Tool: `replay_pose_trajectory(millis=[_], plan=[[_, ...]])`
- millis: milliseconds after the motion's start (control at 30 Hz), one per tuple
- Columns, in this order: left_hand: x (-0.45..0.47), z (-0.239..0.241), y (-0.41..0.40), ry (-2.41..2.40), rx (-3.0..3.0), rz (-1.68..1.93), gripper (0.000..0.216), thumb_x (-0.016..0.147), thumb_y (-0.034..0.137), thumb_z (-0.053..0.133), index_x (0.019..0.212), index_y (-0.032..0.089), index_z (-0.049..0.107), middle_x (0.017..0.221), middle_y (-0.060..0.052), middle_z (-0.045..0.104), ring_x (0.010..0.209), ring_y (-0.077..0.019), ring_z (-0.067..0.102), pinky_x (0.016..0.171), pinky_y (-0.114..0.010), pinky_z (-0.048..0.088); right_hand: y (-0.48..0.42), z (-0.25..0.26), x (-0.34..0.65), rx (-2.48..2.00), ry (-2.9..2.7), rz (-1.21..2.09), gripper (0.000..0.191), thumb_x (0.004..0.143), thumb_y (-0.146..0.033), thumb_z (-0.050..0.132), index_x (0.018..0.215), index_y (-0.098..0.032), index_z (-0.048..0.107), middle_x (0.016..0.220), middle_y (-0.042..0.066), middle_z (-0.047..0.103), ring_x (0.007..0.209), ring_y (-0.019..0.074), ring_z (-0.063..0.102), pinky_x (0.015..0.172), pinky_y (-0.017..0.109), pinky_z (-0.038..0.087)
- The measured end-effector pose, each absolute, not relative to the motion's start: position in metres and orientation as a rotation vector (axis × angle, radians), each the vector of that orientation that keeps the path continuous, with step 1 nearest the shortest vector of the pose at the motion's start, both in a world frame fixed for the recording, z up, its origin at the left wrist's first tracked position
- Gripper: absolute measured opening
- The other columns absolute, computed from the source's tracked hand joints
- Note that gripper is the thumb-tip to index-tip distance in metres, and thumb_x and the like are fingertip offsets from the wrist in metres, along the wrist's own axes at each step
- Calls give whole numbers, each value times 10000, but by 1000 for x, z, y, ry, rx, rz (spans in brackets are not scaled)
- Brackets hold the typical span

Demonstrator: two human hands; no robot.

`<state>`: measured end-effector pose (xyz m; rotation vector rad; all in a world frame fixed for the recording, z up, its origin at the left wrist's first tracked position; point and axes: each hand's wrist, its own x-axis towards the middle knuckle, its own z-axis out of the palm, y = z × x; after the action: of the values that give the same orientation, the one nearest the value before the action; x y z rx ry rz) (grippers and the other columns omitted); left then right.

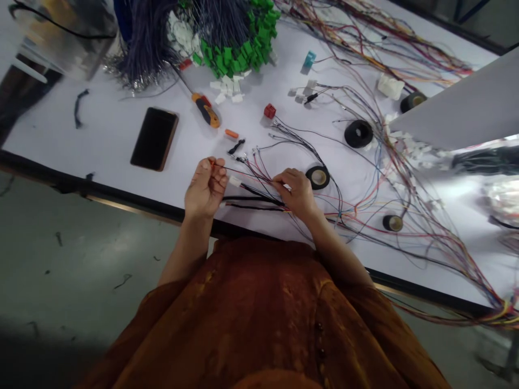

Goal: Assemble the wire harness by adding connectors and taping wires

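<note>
My left hand, palm turned up, pinches the end of a thin wire; a small orange-red bit shows at its fingertips. That dark red wire runs taut across to my right hand, which is closed on it with thumb and fingers. Below lie black sleeved cables and a white connector. Loose wire ends with metal terminals spread just beyond. A roll of black tape is beside my right hand.
A phone, a screwdriver and a red connector lie farther back. Green-ended wire bundles are piled at the rear. More tape rolls and a long wire harness cover the right. The table's dark edge runs in front.
</note>
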<state>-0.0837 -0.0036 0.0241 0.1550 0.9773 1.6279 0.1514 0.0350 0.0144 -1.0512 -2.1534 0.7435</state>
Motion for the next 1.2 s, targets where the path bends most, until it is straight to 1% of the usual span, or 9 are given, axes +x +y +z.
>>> replay_pose_trajectory(millis=[133, 200, 267, 467, 567, 633, 833, 1067, 1200], plan=[[-94, 25, -2, 1005, 132, 1740, 246, 1020, 237, 536, 832, 175, 683, 802, 0, 722, 654, -42, 673, 652, -114, 569, 45, 12, 191, -1248, -2128, 603, 191, 956, -225, 509, 963, -183, 695, 915, 76, 676, 888, 200, 619, 837, 347, 484], [-100, 25, -3, 1034, 181, 1752, 221, 1009, 244, 559, 854, 163, 695, 825, -15, 731, 669, -50, 692, 660, -118, 576, 60, 17, 210, -1381, -2250, 448, 274, 900, -160, 507, 1087, -161, 708, 1080, 131, 672, 1009, 251, 607, 893, 397, 483], [-105, 25, -3, 1068, 252, 1714, 168, 979, 265, 618, 885, 158, 708, 860, -30, 745, 699, -67, 713, 674, -132, 589, 78, 24, 223, -1475, -2480, 344, 310, 842, -124, 525, 1071, -151, 731, 1173, 158, 658, 1067, 299, 582, 913, 440, 475], [-121, 25, -2, 1186, 403, 1608, 199, 905, 385, 721, 884, 189, 699, 878, -30, 771, 748, -113, 752, 650, -159, 621, 105, 40, 225, -1397, -3064, 359, 368, 791, -22, 491, 1053, -139, 721, 1164, 152, 682, 1012, 289, 600, 859, 414, 479], [-124, 25, 0, 1224, 463, 1579, 236, 896, 413, 727, 861, 187, 670, 851, -31, 772, 717, -115, 752, 598, -149, 610, 108, 45, 222, -1475, -3094, 271, 190, 793, -65, 567, 921, -125, 695, 1074, 175, 683, 999, 317, 603, 805, 433, 475], [-124, 26, 0, 1248, 522, 1584, 257, 887, 424, 735, 857, 184, 646, 840, -32, 769, 691, -111, 748, 556, -138, 590, 111, 50, 215, -1585, -2856, 405, 116, 781, -117, 635, 894, -134, 656, 935, 137, 674, 880, 268, 613, 736, 402, 479], [-120, 29, 1, 1285, 640, 1612, 304, 875, 456, 740, 895, 178, 618, 869, -43, 772, 718, -117, 753, 614, -173, 599, 109, 63, 126, -1105, -1820, 1229, 399, 871, -326, 655, 1241, -254, 523, 814, -32, 574, 558, 74, 463, 501, 239, 421], [-125, 32, 0, 1344, 790, 1617, 348, 822, 496, 780, 880, 172, 668, 893, -55, 763, 610, -83, 679, 481, -152, 489, 86, 43, 45, -946, -1524, 1573, 364, 952, -535, 563, 1193, -275, 478, 806, -36, 546, 448, 36, 398, 377, 197, 345], [-123, 35, -2, 1387, 840, 1624, 314, 831, 494, 768, 864, 195, 677, 967, -48, 754, 522, -50, 581, 392, -157, 388, 82, 33, 37, -979, -1479, 1571, 387, 958, -527, 570, 1212, -280, 415, 864, -24, 570, 444, 35, 427, 372, 198, 347]])
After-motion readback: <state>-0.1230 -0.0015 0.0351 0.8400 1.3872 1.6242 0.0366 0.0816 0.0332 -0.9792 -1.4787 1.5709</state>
